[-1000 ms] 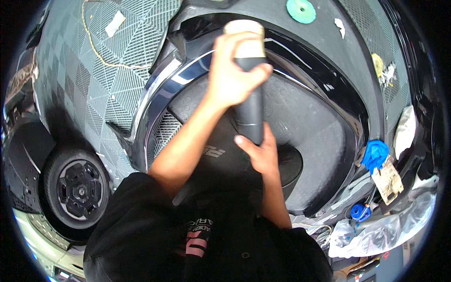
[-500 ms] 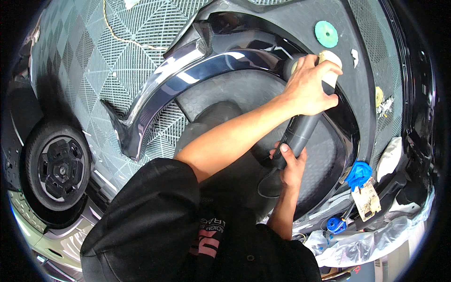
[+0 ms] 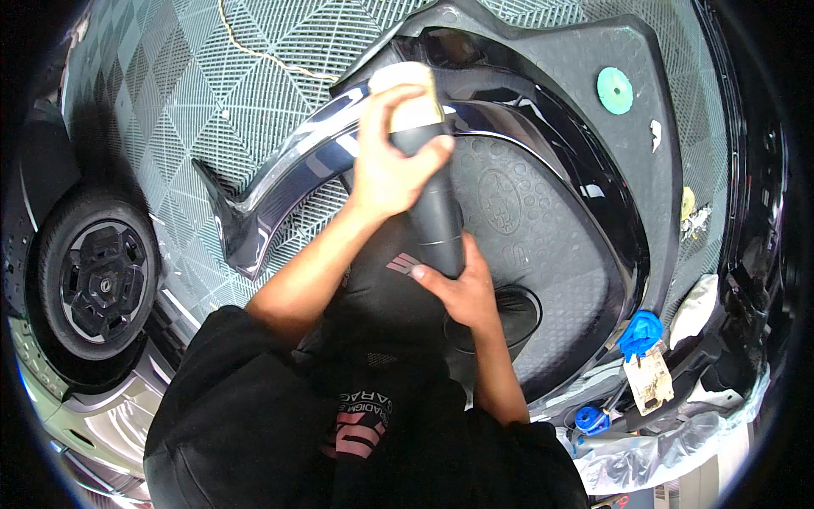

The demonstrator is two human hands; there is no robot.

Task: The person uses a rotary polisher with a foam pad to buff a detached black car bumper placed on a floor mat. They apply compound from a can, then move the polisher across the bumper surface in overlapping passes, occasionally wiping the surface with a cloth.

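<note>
A black polisher [image 3: 435,204] with a cream-coloured head lies slanted across the middle, its head over the glossy dark wheel arch trim [image 3: 309,165]. My left hand [image 3: 388,170] wraps around the polisher just behind and over its head. Lower down, my right hand [image 3: 465,288] grips the rear end of the black body. The polisher's working face is hidden under the head, so contact with the trim cannot be made out. The curved trim rests partly on a black rubber mat [image 3: 543,229], and its left end reaches over grey floor tiles.
A green round pad [image 3: 615,91] lies on the mat at the far right. Right of the trim are a blue cloth [image 3: 640,333], a stained cream sheet [image 3: 649,382] and clear plastic film [image 3: 670,458]. A car wheel [image 3: 97,284] stands left; a pale cord [image 3: 271,59] crosses the tiles.
Both hands have carried the polisher leftward along the trim, from its right part toward the middle. The view has shifted slightly, too.
</note>
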